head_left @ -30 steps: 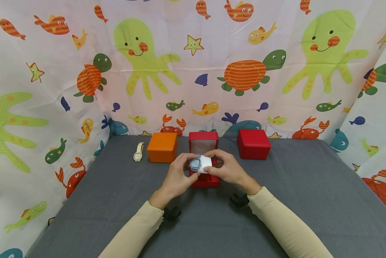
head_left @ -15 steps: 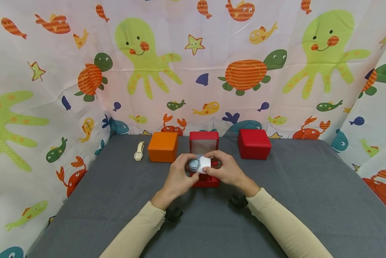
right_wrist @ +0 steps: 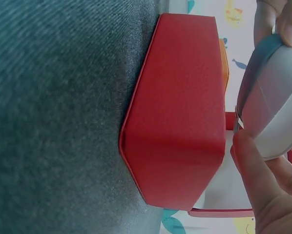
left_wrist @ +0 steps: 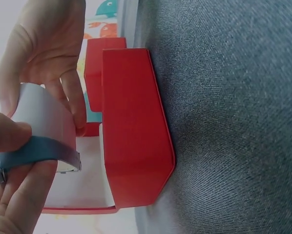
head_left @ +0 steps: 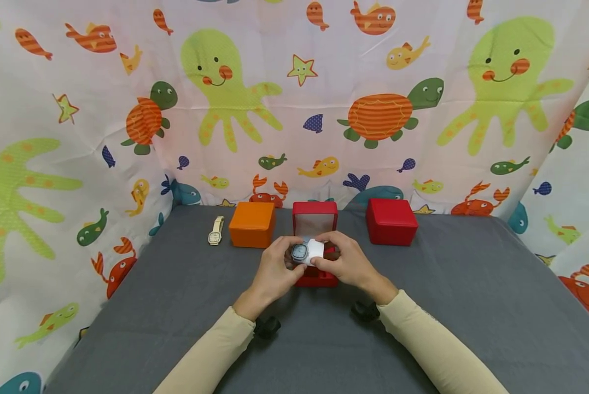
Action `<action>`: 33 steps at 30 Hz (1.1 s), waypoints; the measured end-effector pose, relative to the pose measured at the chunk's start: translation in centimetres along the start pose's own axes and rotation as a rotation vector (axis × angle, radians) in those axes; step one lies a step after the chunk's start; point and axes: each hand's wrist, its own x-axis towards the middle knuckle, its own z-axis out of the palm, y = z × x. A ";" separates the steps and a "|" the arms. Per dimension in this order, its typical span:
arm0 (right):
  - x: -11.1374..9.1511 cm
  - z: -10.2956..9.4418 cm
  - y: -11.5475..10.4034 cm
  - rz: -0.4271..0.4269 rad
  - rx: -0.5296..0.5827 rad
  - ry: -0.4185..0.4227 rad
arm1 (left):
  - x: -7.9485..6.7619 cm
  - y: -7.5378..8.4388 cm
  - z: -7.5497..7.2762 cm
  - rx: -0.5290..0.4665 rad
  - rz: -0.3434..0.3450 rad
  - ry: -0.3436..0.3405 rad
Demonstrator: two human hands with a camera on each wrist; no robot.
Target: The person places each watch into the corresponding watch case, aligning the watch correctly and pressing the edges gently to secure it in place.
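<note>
On the grey worktop [head_left: 471,284] the open red box [head_left: 315,221] sits just beyond your hands, between the orange box [head_left: 252,224] on the left and the shut red box [head_left: 390,221] on the right. Your right hand [head_left: 345,262] curls round the white cushion [head_left: 316,249]; your left hand [head_left: 274,268] pinches the blue watch [head_left: 299,251] strapped on it. Keep the strap snug, square the cushion over the box's opening, and lower it level.

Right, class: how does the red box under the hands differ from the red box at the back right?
The red box under the hands stands open with its lid raised; the red box at the back right is closed. The first sits mid-table with both hands holding a watch over it; the second stands alone, untouched. Both are red and rest on the grey cloth.
</note>
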 end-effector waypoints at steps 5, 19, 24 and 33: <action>-0.2 0.1 0.3 -0.042 -0.022 0.017 | -0.1 0.3 0.3 0.044 0.010 0.022; -0.1 -1.6 -0.4 0.027 0.149 -0.099 | 1.0 -0.8 -2.7 -0.442 -0.173 -0.275; -0.2 -2.0 -2.4 0.010 0.170 -0.169 | 1.3 -1.3 -3.5 -0.488 -0.220 -0.401; -0.3 -2.5 -4.0 0.011 0.209 -0.193 | 1.4 -2.0 -3.9 -0.517 -0.260 -0.452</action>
